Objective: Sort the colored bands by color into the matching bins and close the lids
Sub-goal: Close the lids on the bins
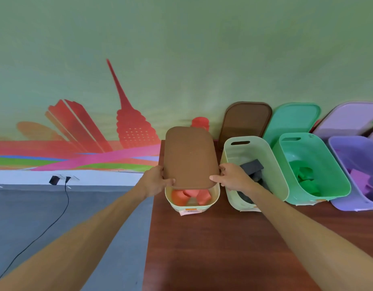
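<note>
Two bare forearms come in from the bottom corners of the frame and meet at centre over a dark wood table.

Left hand: gripping the left near edge of a brown lid, thumb on top, fingers curled under. Right hand: gripping the right near edge of the same lid, thumb on top.

Lid is tilted, near edge raised off the rim, far edge lower. It covers most of a cream bin at centre frame, close to the table's left edge. Through the gap at the near side: orange-red bands inside that bin. Small label on its front wall, text unreadable.

Right of centre, just beside it: second cream bin, open, dark grey bands inside, partly hidden by the right wrist.

Further right: green bin, open, green bands inside. Right edge of frame: purple bin, open, purple bands inside, partly cropped.

Behind the bins, leaning on the wall: second brown lid, green lid, purple lid, each roughly behind its bin.

Left half of frame: grey floor, a black cable running up to a wall socket with a black adapter beside it. Wall is green with a red skyline mural and coloured stripes at centre left.
</note>
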Tool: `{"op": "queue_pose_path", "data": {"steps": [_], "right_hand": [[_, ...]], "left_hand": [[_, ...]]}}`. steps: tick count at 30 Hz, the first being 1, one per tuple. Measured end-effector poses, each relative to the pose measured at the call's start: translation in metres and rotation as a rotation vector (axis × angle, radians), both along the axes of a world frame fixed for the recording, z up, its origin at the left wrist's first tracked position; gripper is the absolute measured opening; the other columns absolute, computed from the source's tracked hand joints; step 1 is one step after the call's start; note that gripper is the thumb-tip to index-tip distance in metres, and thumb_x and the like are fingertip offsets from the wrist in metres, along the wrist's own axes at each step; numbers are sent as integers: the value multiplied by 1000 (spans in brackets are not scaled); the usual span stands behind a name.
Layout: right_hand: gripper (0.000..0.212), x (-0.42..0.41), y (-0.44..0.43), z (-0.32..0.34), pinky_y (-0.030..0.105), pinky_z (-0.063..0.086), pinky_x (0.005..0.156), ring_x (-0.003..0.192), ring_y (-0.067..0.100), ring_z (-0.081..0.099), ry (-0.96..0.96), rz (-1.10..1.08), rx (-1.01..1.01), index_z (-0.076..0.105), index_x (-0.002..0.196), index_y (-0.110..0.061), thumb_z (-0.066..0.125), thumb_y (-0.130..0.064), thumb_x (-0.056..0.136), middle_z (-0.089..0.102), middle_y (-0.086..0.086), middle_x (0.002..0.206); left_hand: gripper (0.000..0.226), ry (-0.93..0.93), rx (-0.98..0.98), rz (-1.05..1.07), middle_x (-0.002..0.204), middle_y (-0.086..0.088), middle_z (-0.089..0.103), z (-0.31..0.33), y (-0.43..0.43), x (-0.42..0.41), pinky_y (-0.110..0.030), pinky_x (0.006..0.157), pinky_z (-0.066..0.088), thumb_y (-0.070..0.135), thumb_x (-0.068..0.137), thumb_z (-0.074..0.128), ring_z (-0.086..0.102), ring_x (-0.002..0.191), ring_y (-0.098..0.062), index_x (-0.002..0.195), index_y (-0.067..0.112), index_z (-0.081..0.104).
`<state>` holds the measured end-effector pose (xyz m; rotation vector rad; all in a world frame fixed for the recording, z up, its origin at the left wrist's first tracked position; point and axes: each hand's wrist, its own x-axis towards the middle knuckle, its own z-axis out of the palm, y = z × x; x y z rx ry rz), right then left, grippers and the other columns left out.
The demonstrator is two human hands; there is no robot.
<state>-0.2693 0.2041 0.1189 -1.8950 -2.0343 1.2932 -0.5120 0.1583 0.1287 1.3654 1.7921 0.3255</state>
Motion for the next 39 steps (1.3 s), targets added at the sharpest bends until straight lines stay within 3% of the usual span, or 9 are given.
{"op": "queue_pose_path", "data": {"steps": [5,10,16,21,25,30,34,37,39], "right_hand": [[31,7,-22,-13,25,35,56,72,17,52,-140,112,75,52,90,-14,60,-43,88,49,-6,71],[38,7,-39,-18,32,43,69,82,19,53,-260,187,154,49,96,-14,54,-51,89,52,1,88],[45,8,-47,-20,34,48,78,93,21,56,-242,178,143,52,110,-10,52,-50,91,57,6,106],[44,7,-48,-25,38,49,85,97,23,58,-159,133,110,51,116,-10,54,-47,91,59,7,113],[43,7,-48,-27,34,47,84,102,23,58,-102,92,130,50,122,-9,54,-40,93,60,7,118],[44,7,-48,-29,34,46,87,107,26,57,-80,69,134,47,128,-7,53,-36,95,59,9,121],[44,8,-46,-25,34,46,85,105,26,58,-95,83,107,47,125,-8,54,-38,94,60,8,118],[44,3,-46,-20,31,43,81,105,27,57,-135,80,95,47,124,-7,53,-38,94,59,9,117],[44,0,-48,-17,33,45,81,103,27,57,-168,80,91,46,124,-6,51,-39,95,60,11,115]], "left_hand": [[43,219,18,-100,109,-5,62,-19,-20,3,-38,83,49,38,85,59,59,98,-26,118,11,49],[42,330,14,-155,119,-4,59,-25,-36,5,-41,87,49,43,89,51,58,107,-26,118,14,48],[37,191,26,-68,116,-8,62,-29,-44,10,-39,86,48,34,92,54,59,102,-28,119,10,47],[40,-40,57,99,84,-2,61,-30,-52,13,-17,59,41,21,92,59,58,68,-13,128,9,46],[39,-108,45,181,81,-2,62,-37,-55,12,-25,66,45,15,88,64,60,69,-15,124,8,51],[36,-125,60,210,77,3,60,-42,-61,15,-10,56,37,12,86,66,57,70,-11,120,10,53],[33,-118,33,196,76,0,59,-37,-55,13,-15,58,40,11,85,67,59,68,-15,116,8,54],[30,-100,27,206,74,-4,59,-33,-52,12,-31,73,51,6,84,66,59,68,-20,112,3,57],[32,-86,49,205,84,-11,64,-29,-51,16,-34,81,49,4,85,63,59,77,-24,116,2,56]]}}
